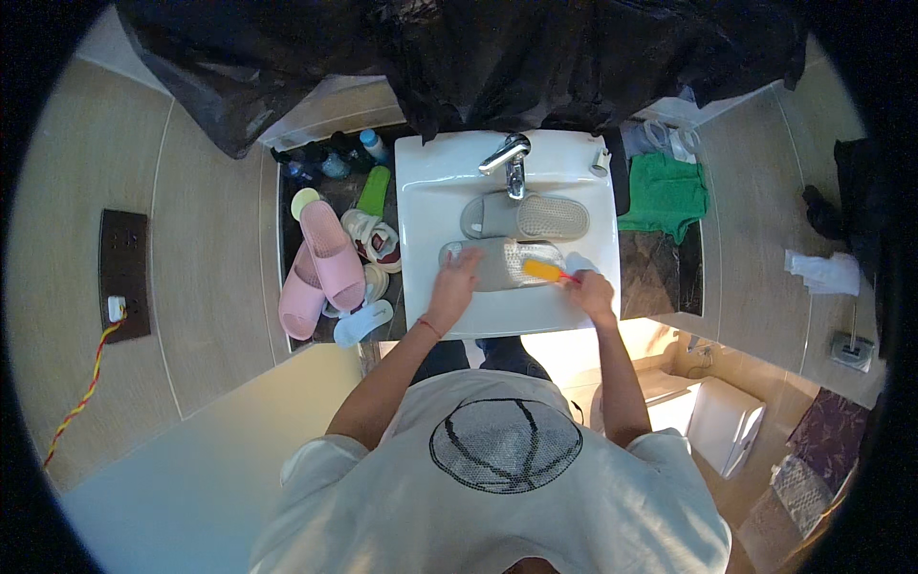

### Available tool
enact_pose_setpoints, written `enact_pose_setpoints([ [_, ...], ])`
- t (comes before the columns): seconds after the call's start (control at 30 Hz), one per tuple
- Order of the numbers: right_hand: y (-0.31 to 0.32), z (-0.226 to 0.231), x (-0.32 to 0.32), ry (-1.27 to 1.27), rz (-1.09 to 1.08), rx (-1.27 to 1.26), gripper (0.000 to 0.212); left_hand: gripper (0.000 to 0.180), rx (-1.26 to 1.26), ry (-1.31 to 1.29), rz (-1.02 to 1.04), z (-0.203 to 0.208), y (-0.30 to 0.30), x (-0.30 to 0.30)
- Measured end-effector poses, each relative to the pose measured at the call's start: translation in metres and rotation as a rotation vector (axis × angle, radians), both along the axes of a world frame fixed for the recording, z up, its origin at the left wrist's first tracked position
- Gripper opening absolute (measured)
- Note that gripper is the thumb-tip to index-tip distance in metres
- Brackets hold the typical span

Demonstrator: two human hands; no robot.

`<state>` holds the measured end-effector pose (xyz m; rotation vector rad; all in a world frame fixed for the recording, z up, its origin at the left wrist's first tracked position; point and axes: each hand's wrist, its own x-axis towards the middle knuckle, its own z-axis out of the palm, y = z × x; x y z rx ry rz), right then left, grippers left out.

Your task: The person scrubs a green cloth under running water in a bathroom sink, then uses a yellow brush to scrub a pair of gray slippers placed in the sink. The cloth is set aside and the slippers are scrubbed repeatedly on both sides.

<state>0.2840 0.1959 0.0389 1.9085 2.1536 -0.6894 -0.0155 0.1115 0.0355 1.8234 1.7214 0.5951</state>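
Two grey slippers lie crosswise in the white sink. The nearer slipper (495, 271) has white foam on its dotted heel end. My left hand (459, 279) grips its toe end, the fingers across the strap. In my closed right hand (591, 292) is the red handle of a brush (543, 271); its orange head rests over the foamy sole. Behind it, the farther slipper (555, 218) lies untouched by either hand, close under the faucet. The brush's bristles are hidden beneath its head.
Above the sink (516, 311) stands a chrome faucet (514, 163). Pink slides (333, 258), a sneaker (371, 239), a green insole (374, 191) and several bottles crowd the left counter. A green cloth (665, 196) lies to the right. Black sheeting (574, 67) hangs behind.
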Motion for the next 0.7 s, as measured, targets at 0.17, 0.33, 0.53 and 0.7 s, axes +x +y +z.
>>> enact_pose_setpoints([
  [0.17,-0.053,-0.003,-0.004,0.51,-0.357,-0.023,0.039,0.053,0.054,-0.177,-0.073,0.023,0.015,-0.028],
  [0.33,-0.105,0.001,-0.103,0.374,-0.341,0.173,0.041,0.054,0.007,-0.258,-0.384,0.042,0.056,-0.03],
  [0.53,-0.128,-0.006,-0.158,0.111,-0.345,0.223,0.04,0.057,0.017,-0.182,-0.643,0.013,0.079,-0.037],
  [0.7,-0.125,0.002,-0.151,0.147,-0.464,0.224,0.039,0.055,-0.047,-0.154,-0.658,0.011,0.086,-0.039],
])
